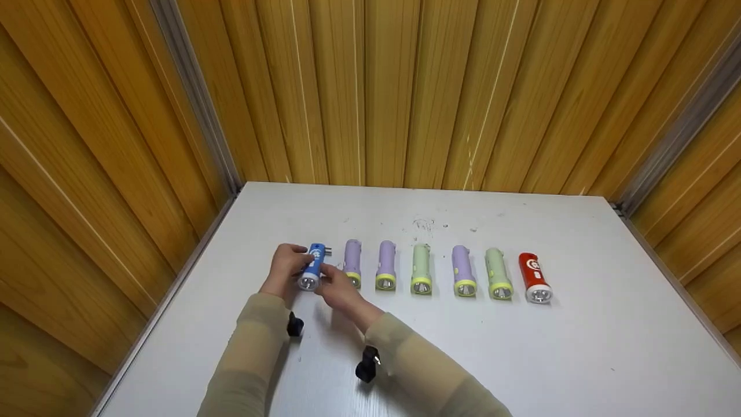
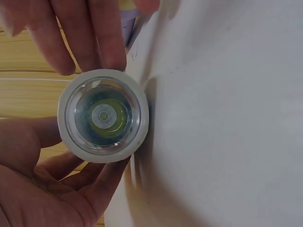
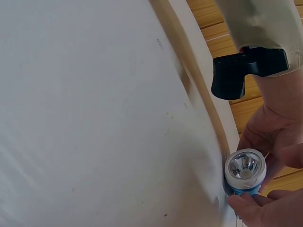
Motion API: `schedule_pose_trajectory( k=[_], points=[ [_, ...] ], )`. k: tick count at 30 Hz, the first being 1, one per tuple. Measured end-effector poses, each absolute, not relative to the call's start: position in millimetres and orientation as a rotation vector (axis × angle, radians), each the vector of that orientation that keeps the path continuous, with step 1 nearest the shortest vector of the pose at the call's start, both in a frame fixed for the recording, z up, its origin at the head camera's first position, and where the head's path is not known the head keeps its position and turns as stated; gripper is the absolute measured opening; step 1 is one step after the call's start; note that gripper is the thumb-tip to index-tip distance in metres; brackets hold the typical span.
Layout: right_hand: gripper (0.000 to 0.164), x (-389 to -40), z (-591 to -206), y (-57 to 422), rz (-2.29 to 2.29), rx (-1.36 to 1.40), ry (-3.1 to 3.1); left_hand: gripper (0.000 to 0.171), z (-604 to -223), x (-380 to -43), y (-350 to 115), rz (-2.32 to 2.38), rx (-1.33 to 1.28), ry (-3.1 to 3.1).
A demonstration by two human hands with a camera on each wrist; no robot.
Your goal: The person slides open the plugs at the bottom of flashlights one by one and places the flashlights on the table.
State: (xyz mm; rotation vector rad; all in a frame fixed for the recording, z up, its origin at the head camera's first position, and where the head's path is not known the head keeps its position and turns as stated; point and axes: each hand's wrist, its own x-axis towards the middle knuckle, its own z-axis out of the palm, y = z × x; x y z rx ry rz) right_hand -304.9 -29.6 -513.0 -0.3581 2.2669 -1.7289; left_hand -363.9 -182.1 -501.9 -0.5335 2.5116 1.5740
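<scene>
A blue flashlight (image 1: 314, 260) with a white head ring is at the left end of a row, its lens toward me. Two metal prongs (image 1: 328, 251) stick out from its right side near the tail. My left hand (image 1: 286, 266) grips it from the left, the thumb over its body. From the right, my right hand (image 1: 341, 289) rests its straight fingers against the flashlight's side near the head. In the left wrist view the lens (image 2: 104, 116) faces the camera, with fingers on both sides. Closest on the right is a purple flashlight (image 1: 352, 260), its head partly behind the right hand.
Further right along the white table (image 1: 463, 359) lie another purple flashlight (image 1: 386, 263), a green one (image 1: 421, 266), a purple one (image 1: 463, 269), a green one (image 1: 498, 272) and a red one (image 1: 534, 275). Wood-patterned walls (image 1: 393, 92) close off the back and sides.
</scene>
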Motion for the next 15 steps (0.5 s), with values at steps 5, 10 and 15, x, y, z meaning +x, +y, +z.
schedule_pose_trajectory(
  k=[5,10,15],
  points=[
    [0.058,-305.0,-505.8,-28.4,-1.774,-0.319,2.266,0.045,-501.4,-364.0,-182.4,1.573,-0.526,2.509],
    [0.055,-307.5,-500.3,-24.9,-1.821,-0.324,2.269,0.046,-499.3,-364.2,-182.7,1.558,-0.528,2.505],
    [0.049,-313.9,-495.7,-18.3,-1.891,-0.323,2.291,0.048,-495.7,-365.7,-182.4,1.56,-0.548,2.516]
  ],
)
